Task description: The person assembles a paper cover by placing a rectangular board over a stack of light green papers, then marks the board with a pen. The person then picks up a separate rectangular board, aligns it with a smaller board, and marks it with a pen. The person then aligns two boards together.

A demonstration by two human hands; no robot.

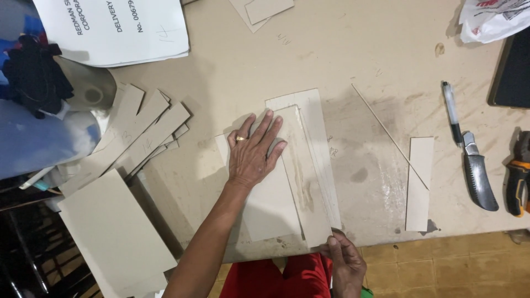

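While the view looks straight down on a worn beige worktable, a small stack of grey card sheets lies at the centre of the frame, its lower end reaching the table's near edge. The sheets overlap unevenly, the longest one sticking out toward the top of the frame, so the pressing and pinching seem meant to keep them from sliding against each other.

The left hand lies flat on the left part of the stack, palm down, fingers spread and stretched toward the top of the frame; it grips nothing and only presses. A ring shows on one finger. The right hand, at the bottom centre, closes its fingertips on the lower right corner of the stack at the table edge, seemingly to steady that end. The two hands are well apart, one at each end of the stack.

To the right of the stack lie a thin straight stick and a narrow card strip, the stick crossing the strip's upper part. Farther right are a pen, a utility knife and an orange-and-black tool at the frame's edge. On the left, loose card strips fan out above a large card panel. White printed paper fills the upper left, and red cloth shows at the bottom.
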